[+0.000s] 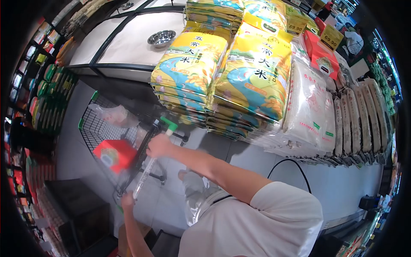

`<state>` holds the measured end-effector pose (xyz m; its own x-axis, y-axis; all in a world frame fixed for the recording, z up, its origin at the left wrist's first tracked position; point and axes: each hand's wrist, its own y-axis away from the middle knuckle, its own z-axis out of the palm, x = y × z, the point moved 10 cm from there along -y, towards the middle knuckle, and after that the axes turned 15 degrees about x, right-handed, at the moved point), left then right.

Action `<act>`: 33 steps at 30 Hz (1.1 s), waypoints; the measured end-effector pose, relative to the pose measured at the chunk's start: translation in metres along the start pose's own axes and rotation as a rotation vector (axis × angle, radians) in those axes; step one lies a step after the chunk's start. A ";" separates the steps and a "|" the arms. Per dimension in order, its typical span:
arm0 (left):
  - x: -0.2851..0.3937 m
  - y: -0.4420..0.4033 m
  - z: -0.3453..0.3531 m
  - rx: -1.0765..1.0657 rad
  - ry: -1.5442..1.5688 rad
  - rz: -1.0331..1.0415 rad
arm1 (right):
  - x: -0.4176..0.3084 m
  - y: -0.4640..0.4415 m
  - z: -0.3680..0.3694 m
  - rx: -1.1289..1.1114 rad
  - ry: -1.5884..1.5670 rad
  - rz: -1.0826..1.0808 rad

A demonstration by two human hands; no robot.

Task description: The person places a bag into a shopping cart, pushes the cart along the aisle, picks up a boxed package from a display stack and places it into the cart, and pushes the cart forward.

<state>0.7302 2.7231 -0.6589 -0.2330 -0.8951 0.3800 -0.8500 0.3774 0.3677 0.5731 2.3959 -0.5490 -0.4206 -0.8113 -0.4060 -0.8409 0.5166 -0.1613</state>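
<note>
My right hand [158, 145] is closed around the white cart handle [144, 177], near its green upper end. Lower down, my left hand [127, 200] grips the other end of the same handle. Left of my hands is the wire shopping cart [88, 125] with green corners. Inside its basket lie a red package [113, 155] with a pale label and a clear plastic bag [113, 115] with pale contents. The cart's front area and my fingers are slightly blurred.
Tall stacks of yellow rice bags [257, 73] stand at the upper middle, beside white bags [306, 103]. A metal bowl [162, 38] rests in a white bin [139, 38]. Dark crates [81, 210] stand lower left. A person [354, 42] is far off at the upper right.
</note>
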 end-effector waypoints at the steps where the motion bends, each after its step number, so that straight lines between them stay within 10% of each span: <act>1: 0.002 0.013 0.003 0.013 -0.018 0.024 | 0.002 0.011 -0.001 -0.002 -0.007 0.004; 33: 0.062 0.434 0.146 0.082 -0.071 0.020 | 0.106 0.359 -0.134 0.026 0.085 -0.025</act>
<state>0.2784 2.7964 -0.5994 -0.2809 -0.9033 0.3242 -0.8798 0.3773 0.2891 0.1813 2.4582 -0.5299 -0.4284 -0.8437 -0.3236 -0.8428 0.5022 -0.1937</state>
